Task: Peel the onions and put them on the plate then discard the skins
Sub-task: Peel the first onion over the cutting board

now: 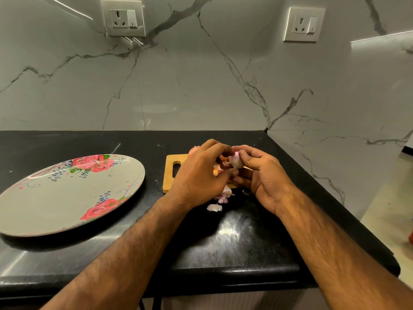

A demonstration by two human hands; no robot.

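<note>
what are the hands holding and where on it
A small onion: the right hand pinches its right side, the left hand pinches its left side.

Your onion (235, 161) is small and pale pink-white, pinched between your left hand (199, 175) and right hand (266, 177) above the bench's right half. Loose pinkish skins (214, 207) lie on the bench beneath, toward the near edge. The plate (67, 198), grey with red roses, lies flat near the left edge.

Grey rose-patterned plate (67, 198), black countertop (89, 144)
</note>
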